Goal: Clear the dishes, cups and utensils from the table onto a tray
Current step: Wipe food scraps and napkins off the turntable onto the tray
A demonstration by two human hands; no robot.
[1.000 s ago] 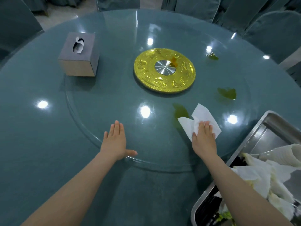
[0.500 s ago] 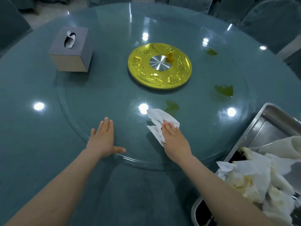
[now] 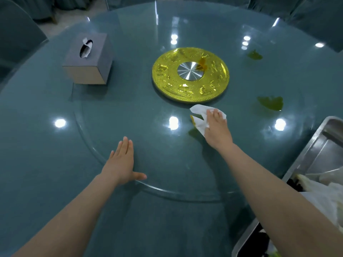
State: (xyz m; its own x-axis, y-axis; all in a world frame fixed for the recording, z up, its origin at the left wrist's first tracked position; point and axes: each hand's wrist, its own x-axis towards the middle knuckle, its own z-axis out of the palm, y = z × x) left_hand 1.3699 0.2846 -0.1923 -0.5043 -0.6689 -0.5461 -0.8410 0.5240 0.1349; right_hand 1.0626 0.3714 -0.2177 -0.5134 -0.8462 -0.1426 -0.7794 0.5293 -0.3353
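Observation:
My right hand presses a white napkin flat onto the glass turntable, just in front of the gold centre disc. A yellow-green smear shows at the napkin's left edge and under it. My left hand lies flat with straight fingers on the turntable's near left rim. The steel tray stands at the right edge and holds used white napkins and dark scraps.
A grey tissue box stands at the back left of the turntable. Green spills mark the glass right of the disc, another spill lies farther back. Covered chairs ring the round table.
My right hand slid the napkin left, then forward and right toward the gold disc. The green smear it passed over is smaller. My left hand stayed on the rim.

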